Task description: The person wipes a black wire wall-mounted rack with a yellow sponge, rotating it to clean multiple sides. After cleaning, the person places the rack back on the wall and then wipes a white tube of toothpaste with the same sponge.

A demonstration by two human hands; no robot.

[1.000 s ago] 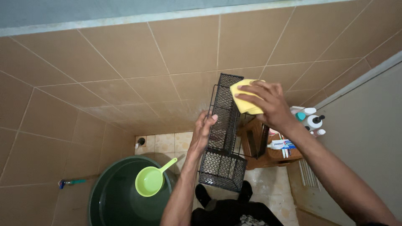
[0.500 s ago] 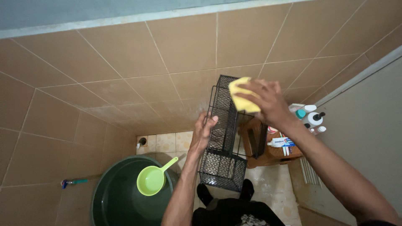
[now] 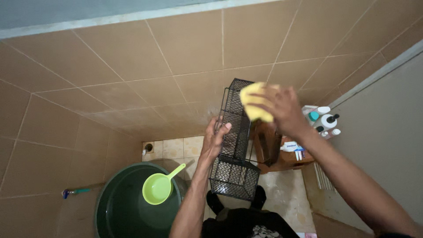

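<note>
Over the last sec the right hand [image 3: 282,110] w/ the yellow cloth [image 3: 254,102] has slid a bit left and up along the top end of the black wire rack [image 3: 235,141], so the rubbing is now at the rack's upper corner; left hand [image 3: 214,139] hasn't shifted, fingers wrapped round the rack's side frame, holding it upright in the air against the tiled wall [image 3: 132,66]. Right fingers clenched on the cloth, pressing it to the mesh. Rack: thin metal mesh, long boxy shape, matte black. Cloth: soft, crumpled. Below: round dark green tub [image 3: 119,207] w/ a glossy lime plastic scoop [image 3: 158,187] inside; wooden stool [image 3: 282,156] w/ bottles [image 3: 324,120] at right.
</note>
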